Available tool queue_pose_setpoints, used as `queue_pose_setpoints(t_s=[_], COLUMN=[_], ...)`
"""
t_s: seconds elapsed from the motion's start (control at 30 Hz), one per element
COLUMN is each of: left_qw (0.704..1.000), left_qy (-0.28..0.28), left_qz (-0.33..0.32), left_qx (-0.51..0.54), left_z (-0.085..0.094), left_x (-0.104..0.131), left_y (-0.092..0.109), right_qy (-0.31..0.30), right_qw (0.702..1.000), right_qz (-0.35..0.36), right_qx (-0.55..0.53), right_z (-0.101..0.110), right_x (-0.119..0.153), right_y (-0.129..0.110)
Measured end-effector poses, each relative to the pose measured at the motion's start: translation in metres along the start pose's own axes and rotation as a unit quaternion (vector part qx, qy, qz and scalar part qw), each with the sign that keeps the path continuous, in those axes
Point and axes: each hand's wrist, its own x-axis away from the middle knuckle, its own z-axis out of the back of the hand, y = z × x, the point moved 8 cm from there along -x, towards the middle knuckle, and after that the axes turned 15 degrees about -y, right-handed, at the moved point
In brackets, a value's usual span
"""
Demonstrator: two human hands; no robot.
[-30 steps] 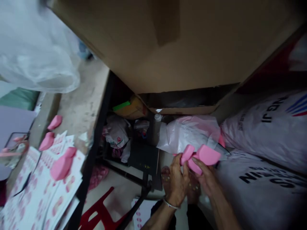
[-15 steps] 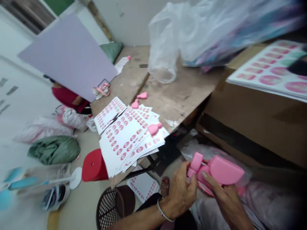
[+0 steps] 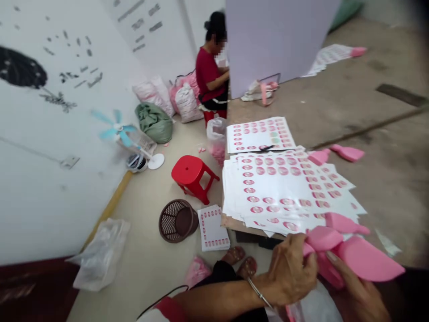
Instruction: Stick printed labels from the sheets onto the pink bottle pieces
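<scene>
My left hand (image 3: pixel 293 268), with a bangle on the wrist, has its fingers closed at the narrow ends of some pink plastic pieces. My right hand (image 3: pixel 360 286) grips the same cluster from the right, thumb on top. One large flat pink bottle-shaped piece (image 3: pixel 372 259) points right, and a smaller pink piece (image 3: pixel 324 238) sits above my left fingertips. The exact number held is hidden by my fingers. Just beyond, another pink piece (image 3: pixel 345 222) lies on a fanned stack of label sheets (image 3: pixel 271 185) with pink oval prints.
Two more pink pieces (image 3: pixel 348 153) lie on the wooden table (image 3: pixel 378 107). A red stool (image 3: pixel 189 172), brown basket (image 3: pixel 177 221) and more label sheets (image 3: pixel 214 228) are on the floor. A person in red (image 3: pixel 209 74) sits beyond a lilac panel (image 3: pixel 268 40). A fan (image 3: pixel 119 129) stands left.
My view has swung left, bringing the wall, fan and seated person into sight. Both hands still hold the pink pieces, now nearer the label sheets.
</scene>
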Motion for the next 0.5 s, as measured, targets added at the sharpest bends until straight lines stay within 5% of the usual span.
queue_pose_setpoints(t_s=[0.2, 0.5], left_qw=[0.996, 0.989], left_qy=[0.049, 0.097], left_qz=[0.066, 0.102], left_qx=[-0.021, -0.046], left_z=[0.044, 0.097], left_x=[-0.007, -0.04], left_y=[-0.032, -0.064], right_qy=[-0.052, -0.092], right_qw=[0.995, 0.992], right_qz=[-0.064, -0.087], right_qx=[-0.052, -0.023], right_z=[-0.061, -0.121], right_x=[-0.038, -0.097], right_y=[-0.014, -0.038])
